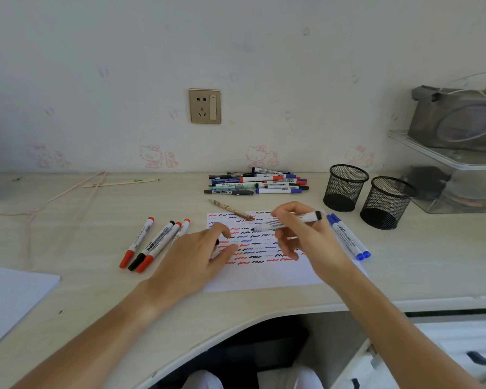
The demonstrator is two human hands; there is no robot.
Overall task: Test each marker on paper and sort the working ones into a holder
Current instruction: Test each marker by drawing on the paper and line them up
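My right hand (300, 237) grips an uncapped black-ended white marker (286, 221) over the scribbled white paper sheet (264, 273); my left hand (197, 256) pinches its small black cap (217, 242) on the sheet. Two black mesh holders (345, 188) stand right; four capped markers (155, 242) lie left, two blue markers (348, 237) right.

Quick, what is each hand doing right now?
Left hand: rests on the paper, fingers curled round a small black thing, likely a cap, mostly hidden.
Right hand: holds a black marker, tip near the paper.
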